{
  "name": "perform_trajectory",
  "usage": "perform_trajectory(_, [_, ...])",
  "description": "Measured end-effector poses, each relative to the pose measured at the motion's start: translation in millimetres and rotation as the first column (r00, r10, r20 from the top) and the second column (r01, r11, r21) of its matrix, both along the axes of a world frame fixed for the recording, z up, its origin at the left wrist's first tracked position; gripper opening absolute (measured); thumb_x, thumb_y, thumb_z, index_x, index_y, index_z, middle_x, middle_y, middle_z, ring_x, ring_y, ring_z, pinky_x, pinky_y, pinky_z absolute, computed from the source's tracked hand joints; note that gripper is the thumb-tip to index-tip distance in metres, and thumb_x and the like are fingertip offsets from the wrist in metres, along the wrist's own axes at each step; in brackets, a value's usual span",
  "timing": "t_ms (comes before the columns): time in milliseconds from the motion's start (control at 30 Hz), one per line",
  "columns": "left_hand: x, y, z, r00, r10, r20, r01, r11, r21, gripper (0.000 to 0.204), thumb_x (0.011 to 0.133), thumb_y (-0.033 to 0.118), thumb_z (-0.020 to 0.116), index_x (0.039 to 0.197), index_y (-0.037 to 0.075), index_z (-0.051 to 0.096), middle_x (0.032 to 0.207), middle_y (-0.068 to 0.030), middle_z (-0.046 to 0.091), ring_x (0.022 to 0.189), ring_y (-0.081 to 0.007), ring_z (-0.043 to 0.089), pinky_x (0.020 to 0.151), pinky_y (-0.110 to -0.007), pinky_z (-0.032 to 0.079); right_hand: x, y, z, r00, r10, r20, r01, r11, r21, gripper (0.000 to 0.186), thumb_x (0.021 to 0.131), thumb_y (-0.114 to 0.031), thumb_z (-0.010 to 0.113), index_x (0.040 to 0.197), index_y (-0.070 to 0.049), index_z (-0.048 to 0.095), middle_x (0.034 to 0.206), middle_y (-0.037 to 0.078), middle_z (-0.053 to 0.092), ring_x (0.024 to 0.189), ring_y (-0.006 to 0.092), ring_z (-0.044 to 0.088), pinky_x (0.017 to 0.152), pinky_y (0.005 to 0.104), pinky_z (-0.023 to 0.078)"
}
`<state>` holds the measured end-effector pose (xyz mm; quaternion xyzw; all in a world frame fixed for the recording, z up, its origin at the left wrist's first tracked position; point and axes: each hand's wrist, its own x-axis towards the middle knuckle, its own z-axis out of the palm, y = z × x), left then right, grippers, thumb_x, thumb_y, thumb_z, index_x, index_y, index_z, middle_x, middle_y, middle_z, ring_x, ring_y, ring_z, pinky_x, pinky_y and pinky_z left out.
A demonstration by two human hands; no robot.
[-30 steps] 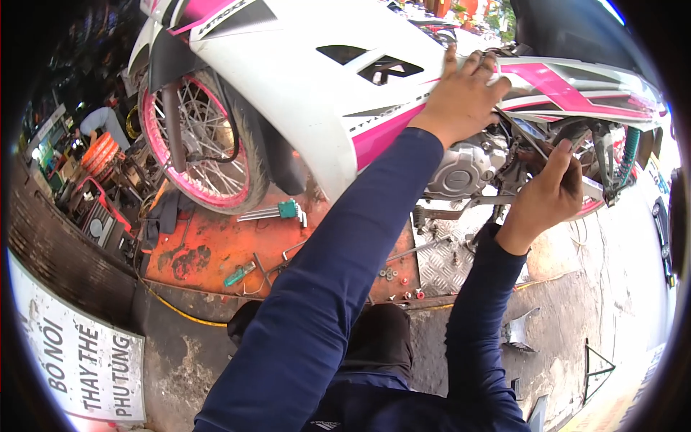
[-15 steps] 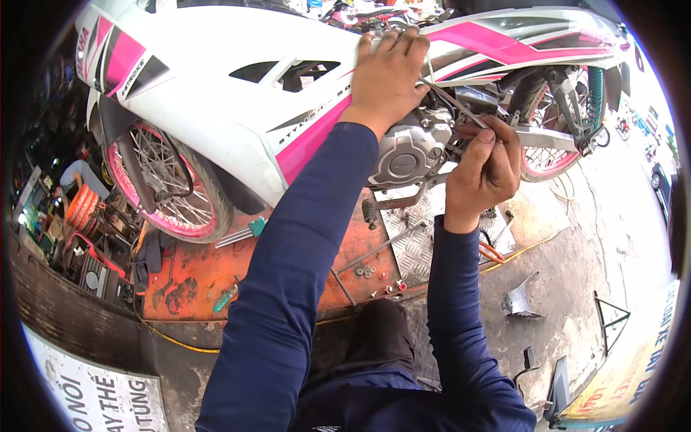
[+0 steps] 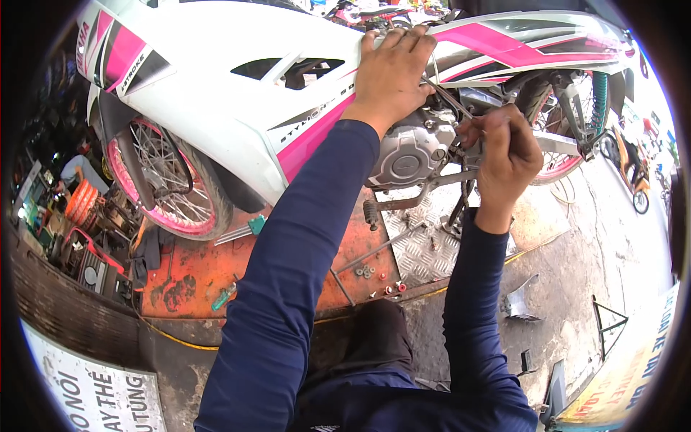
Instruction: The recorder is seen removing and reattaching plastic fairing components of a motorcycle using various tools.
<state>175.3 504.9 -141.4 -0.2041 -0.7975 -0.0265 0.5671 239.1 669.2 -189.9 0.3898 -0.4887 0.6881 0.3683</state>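
While the left hand [image 3: 392,72] lies flat, fingers spread, on the motorcycle's white-and-pink fairing [image 3: 237,108], the right hand [image 3: 504,155] clenches a thin tool beside the grey engine cover [image 3: 407,155], seemingly mid-adjustment, which next calls for steady turning.

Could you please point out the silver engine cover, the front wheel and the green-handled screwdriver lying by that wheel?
Silver engine cover [image 3: 407,160], head view, on its round centre.
Front wheel [image 3: 167,189], head view, on the spokes inside the pink rim.
Green-handled screwdriver [image 3: 255,225], head view, on its green handle.
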Motion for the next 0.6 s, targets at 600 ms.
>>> perform_trajectory(600, [-3,5,0,0.998,0.015,-0.068,-0.017,0.999,-0.029,0.07,0.067,0.042,0.077,0.125,0.017,0.046,0.131,-0.0016,0.05,0.12,-0.0199,0.048,0.103,-0.049,0.028,2,-12,0,0.887,-0.425,-0.178,0.434,0.901,0.013,0.016,0.091,-0.007,0.055,0.099,0.006,0.059,0.082,0.011,0.063,0.073,0.0179,0.061,0.066,0.0289,0.05])
